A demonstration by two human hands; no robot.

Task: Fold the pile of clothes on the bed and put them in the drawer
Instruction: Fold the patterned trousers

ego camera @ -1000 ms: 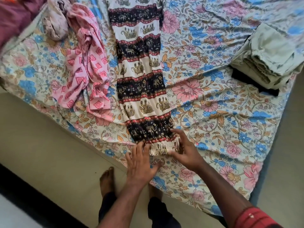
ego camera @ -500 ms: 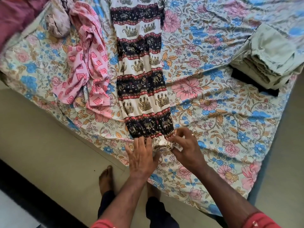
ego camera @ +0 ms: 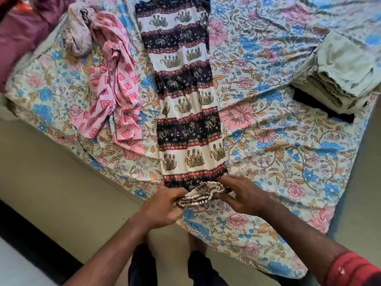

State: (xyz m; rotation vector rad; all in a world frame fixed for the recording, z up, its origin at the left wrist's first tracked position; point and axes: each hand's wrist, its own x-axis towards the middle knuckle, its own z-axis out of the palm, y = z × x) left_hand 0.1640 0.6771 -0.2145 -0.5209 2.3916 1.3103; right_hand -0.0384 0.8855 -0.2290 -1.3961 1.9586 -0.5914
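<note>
Elephant-print trousers (ego camera: 181,96) are lying lengthwise on the bed (ego camera: 278,153). The bunched hem is being gripped by curled fingers of the left hand (ego camera: 165,205) and right hand (ego camera: 243,195). A pink garment (ego camera: 115,83) is lying beside.

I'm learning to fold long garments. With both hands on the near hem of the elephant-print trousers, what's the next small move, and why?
Probably lift the bunched hem and carry it away from you, up the garment. Both the left hand and the right hand pinch that end, and the black-and-white elephant-print trousers lie flat and straight on the floral bedsheet.
</note>
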